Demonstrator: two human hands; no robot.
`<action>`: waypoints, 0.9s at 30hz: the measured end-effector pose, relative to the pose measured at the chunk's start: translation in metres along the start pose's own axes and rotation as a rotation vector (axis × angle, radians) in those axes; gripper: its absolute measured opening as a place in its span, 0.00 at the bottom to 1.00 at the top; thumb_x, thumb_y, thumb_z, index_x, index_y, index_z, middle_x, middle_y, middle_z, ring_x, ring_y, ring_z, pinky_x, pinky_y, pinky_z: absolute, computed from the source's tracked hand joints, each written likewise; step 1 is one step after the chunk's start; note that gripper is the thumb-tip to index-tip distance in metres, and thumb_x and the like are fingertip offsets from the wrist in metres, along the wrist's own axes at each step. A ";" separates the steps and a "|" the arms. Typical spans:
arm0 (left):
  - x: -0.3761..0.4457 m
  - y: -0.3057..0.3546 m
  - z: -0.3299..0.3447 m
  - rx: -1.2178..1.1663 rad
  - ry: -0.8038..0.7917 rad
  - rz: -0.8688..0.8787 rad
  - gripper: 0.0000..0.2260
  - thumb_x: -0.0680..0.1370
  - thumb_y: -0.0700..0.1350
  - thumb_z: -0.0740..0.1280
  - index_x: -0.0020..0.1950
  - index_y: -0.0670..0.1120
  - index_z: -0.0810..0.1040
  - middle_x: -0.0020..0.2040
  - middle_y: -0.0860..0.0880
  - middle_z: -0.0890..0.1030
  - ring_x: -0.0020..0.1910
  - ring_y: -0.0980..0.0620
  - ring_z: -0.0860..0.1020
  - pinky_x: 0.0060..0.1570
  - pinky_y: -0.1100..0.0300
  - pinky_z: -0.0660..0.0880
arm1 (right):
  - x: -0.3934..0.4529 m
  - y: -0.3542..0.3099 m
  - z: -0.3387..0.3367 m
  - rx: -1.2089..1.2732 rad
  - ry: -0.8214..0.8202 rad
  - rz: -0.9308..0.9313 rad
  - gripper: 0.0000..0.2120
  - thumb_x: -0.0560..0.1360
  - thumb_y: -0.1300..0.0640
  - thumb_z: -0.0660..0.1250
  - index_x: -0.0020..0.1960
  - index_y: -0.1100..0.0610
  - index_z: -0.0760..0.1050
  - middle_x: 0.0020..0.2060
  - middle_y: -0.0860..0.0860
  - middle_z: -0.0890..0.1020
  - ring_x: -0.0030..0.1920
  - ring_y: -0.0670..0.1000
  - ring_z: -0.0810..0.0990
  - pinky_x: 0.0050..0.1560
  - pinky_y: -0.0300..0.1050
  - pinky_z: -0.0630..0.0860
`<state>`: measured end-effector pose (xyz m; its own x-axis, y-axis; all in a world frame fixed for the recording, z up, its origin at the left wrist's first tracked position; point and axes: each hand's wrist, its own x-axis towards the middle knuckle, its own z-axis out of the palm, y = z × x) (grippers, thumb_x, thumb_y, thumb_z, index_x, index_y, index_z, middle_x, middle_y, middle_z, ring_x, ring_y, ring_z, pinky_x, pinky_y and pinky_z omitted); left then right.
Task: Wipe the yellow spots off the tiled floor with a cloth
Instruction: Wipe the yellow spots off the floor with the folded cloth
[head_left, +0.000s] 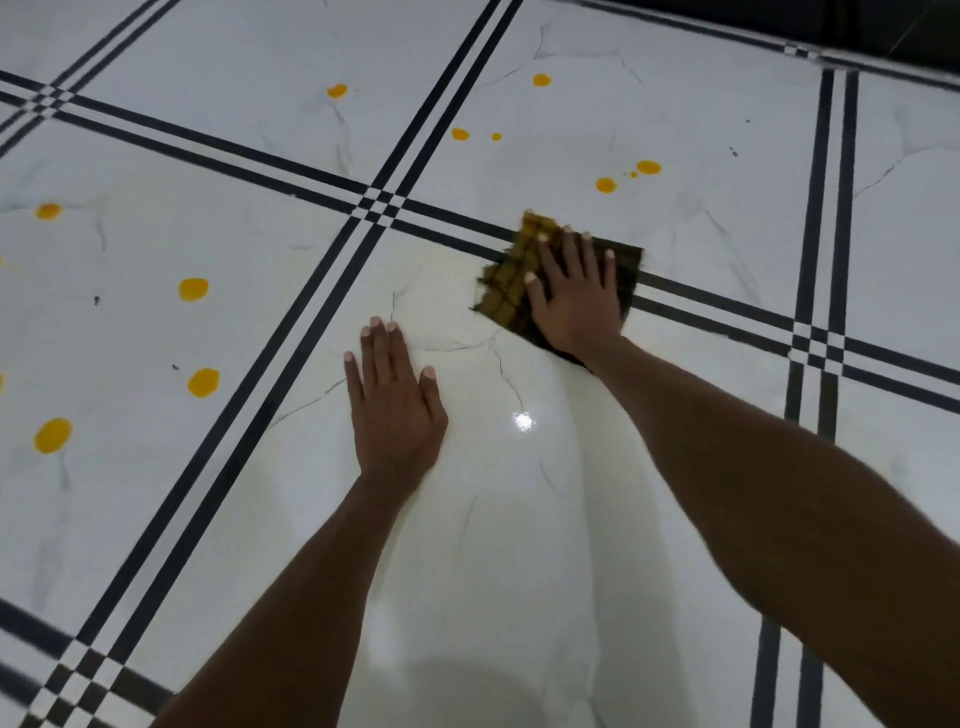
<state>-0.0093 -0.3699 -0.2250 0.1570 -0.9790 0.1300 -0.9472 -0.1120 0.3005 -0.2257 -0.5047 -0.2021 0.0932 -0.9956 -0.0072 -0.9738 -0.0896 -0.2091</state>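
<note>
Spots (193, 289) of yellow dot the white tiled floor (234, 467) at your far left. Toward the middle, your left hand (392, 402) lies flat on bare tile, fingers straight and slightly apart. To its right, your right hand (576, 288) presses a dark, yellow-stained cloth (506, 280) onto a black stripe, fingers spread. More yellow spots sit just beyond the cloth.

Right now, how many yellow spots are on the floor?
13 spots: one far middle, six beyond the cloth, four left, two cut by the left edge. Cloth may hide more.
</note>
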 end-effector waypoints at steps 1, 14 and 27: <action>-0.001 0.002 -0.001 0.008 0.016 -0.052 0.29 0.86 0.51 0.51 0.85 0.40 0.53 0.85 0.41 0.54 0.86 0.44 0.51 0.84 0.42 0.47 | 0.004 -0.023 0.004 0.006 -0.023 -0.090 0.35 0.81 0.38 0.38 0.83 0.50 0.58 0.84 0.56 0.56 0.84 0.60 0.53 0.82 0.64 0.46; 0.001 -0.006 0.002 0.059 -0.010 -0.088 0.30 0.86 0.51 0.48 0.85 0.38 0.51 0.85 0.39 0.52 0.85 0.40 0.49 0.83 0.41 0.46 | -0.038 0.088 -0.016 -0.038 0.072 0.043 0.28 0.85 0.43 0.44 0.83 0.49 0.60 0.83 0.53 0.62 0.83 0.58 0.57 0.81 0.65 0.55; 0.038 0.035 -0.037 -0.063 -0.195 0.098 0.31 0.85 0.53 0.44 0.85 0.40 0.52 0.86 0.42 0.53 0.86 0.44 0.47 0.84 0.45 0.44 | -0.079 0.068 -0.006 -0.003 -0.101 -0.382 0.27 0.86 0.44 0.43 0.84 0.48 0.54 0.84 0.49 0.54 0.85 0.53 0.51 0.83 0.60 0.50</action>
<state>-0.0264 -0.4046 -0.1742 0.0022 -0.9998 -0.0216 -0.9351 -0.0097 0.3543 -0.3007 -0.4321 -0.2095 0.4685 -0.8831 -0.0262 -0.8658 -0.4530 -0.2127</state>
